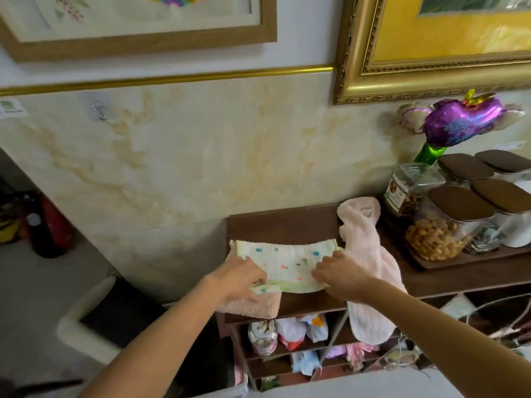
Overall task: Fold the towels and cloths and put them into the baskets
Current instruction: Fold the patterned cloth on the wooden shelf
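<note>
A white cloth with coloured dots (287, 261) lies folded on the dark wooden shelf top (275, 225). My left hand (240, 275) pinches its near left edge. My right hand (342, 275) grips its right edge. Under the cloth's left side sits a folded pink towel (253, 307), hanging slightly over the shelf's front. A long pale pink fluffy towel (363, 242) lies unfolded to the right and drapes down over the front edge. A white basket (86, 311) with a dark inside stands on the floor at lower left.
Jars with brown lids (459, 208), one full of nuts, stand on a tray at the right, with a purple foil balloon (462, 119) above. Below the shelf top are compartments with packets and a jar (263, 337). Framed pictures hang on the wall behind.
</note>
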`<action>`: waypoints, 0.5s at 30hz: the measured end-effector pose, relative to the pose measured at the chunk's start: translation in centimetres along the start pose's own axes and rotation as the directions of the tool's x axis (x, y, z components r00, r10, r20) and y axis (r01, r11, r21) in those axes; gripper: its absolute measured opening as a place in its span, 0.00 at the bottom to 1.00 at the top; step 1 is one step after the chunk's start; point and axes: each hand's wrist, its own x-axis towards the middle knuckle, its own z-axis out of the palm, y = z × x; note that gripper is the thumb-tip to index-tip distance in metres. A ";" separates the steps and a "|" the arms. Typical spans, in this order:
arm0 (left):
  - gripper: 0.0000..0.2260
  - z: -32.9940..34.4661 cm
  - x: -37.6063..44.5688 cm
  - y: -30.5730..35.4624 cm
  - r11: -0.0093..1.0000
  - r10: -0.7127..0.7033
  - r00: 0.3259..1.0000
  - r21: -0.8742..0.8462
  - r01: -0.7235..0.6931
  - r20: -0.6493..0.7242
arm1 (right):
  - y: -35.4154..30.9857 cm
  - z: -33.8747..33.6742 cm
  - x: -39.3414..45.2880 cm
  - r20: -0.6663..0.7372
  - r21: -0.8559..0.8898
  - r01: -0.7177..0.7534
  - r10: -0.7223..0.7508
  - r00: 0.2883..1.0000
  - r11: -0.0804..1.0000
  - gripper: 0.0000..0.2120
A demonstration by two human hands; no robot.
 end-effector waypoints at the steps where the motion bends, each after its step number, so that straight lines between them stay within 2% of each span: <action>1: 0.12 0.4 0.1 0.0 0.989 -0.039 0.999 -0.141 0.042 0.025 | -0.3 0.7 0.0 0.055 0.037 0.015 -0.017 0.998 0.999 0.14; 3: 0.13 0.1 0.5 -0.4 0.938 -0.129 0.992 -0.323 0.121 -0.003 | 0.0 0.3 -0.1 0.070 0.161 -0.023 0.012 0.998 0.987 0.14; 5: 0.12 -0.5 1.2 -0.6 0.923 -0.211 0.969 -0.351 0.155 -0.127 | 0.8 -0.4 0.2 -0.026 0.295 -0.115 0.129 0.991 0.948 0.15; 6: 0.12 -0.7 1.8 -0.4 0.920 -0.250 0.949 -0.351 0.171 -0.194 | 1.2 -0.4 0.5 -0.101 0.388 -0.184 0.240 0.965 0.903 0.14; 8: 0.12 -0.8 3.3 0.8 0.929 -0.265 0.918 -0.333 0.161 -0.295 | 2.0 -0.3 1.3 -0.189 0.556 -0.337 0.510 0.839 0.760 0.11; 10: 0.16 -0.3 5.1 2.6 0.953 -0.211 0.919 -0.279 0.117 -0.334 | 2.7 0.3 2.1 -0.138 0.591 -0.488 0.676 0.724 0.642 0.11; 12: 0.20 0.5 6.4 3.9 0.972 -0.172 0.947 -0.203 0.119 -0.270 | 3.2 0.9 2.8 0.027 0.531 -0.623 0.723 0.690 0.575 0.17; 15: 0.28 2.5 6.9 4.5 0.987 -0.128 0.992 -0.100 0.128 0.008 | 3.8 2.0 3.5 0.260 0.581 -0.694 0.711 0.654 0.426 0.21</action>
